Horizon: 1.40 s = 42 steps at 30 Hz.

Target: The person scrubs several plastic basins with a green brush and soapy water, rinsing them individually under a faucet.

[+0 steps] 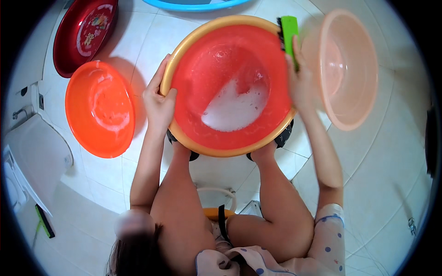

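Dark hair (131, 257) hung at the lower left, nearest the camera. Beyond the knees, the red basin (230, 152) with a yellow-orange rim was positioned between the two hands, above the feet; whether it touched the floor could not be determined. White suds (235, 110) covered part of its inner bottom.

Surrounding containers: at left, an orange basin (83, 133) with whitish wet streaks inside; behind it, a dark red basin (62, 60) with a multicoloured patch at its bottom, print or contents not distinguishable; at right, a pale pink basin (323, 69); at the top edge, a blue basin (198, 6), partly cropped.

Left hand (160, 101): gripped the rim, thumb inside, fingers curled around the outside. Right hand (300, 87): held a green brush (289, 32) with dark bristles, index finger extended along it, just beside the right rim; motion blur obscured any rim contact.
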Motion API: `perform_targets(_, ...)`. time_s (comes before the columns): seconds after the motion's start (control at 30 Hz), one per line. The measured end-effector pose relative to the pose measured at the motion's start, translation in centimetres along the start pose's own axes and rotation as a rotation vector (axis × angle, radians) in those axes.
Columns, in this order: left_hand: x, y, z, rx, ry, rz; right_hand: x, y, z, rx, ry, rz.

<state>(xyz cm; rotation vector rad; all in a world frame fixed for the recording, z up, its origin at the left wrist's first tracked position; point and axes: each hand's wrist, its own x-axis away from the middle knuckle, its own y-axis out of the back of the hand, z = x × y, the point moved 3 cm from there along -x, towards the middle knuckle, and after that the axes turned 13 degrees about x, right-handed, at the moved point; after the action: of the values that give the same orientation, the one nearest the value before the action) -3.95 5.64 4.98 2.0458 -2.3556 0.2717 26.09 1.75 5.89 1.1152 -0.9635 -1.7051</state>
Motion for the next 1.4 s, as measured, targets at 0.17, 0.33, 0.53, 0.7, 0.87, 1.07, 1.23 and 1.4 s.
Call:
perform_targets(0.17,0.0,-1.0,-0.8,-0.032,0.010,0.028,1.9,-5.7,8.0,-0.201,-0.081,0.164)
perform_targets(0.33,0.0,-0.6,-0.5,-0.080,-0.005,0.041,4.0,-6.6,12.5,-0.323,0.192,0.214)
perform_targets(0.53,0.1,-1.2,-0.6,-0.024,-0.021,0.017,1.8,-6.3,2.7,-0.174,-0.312,0.082)
perform_targets(0.7,0.4,-1.6,-1.0,-0.003,0.046,0.032,2.9,-7.8,4.1,-0.280,-0.432,-0.108)
perform_targets(0.87,0.2,-1.1,-0.5,-0.033,-0.001,-0.008,3.0,-9.7,10.9,-0.375,-0.096,0.209)
perform_targets(1.07,0.5,-0.1,0.8,0.016,0.047,-0.051,9.3,-8.1,12.4,-0.447,0.237,0.740)
perform_targets(1.23,-0.1,-0.9,-0.2,-0.027,-0.013,0.030,13.5,-5.8,8.6,-0.360,0.121,1.082)
perform_targets(1.4,0.1,-0.1,0.2,-0.004,0.076,0.004,13.2,-2.0,4.6,0.084,0.352,1.201)
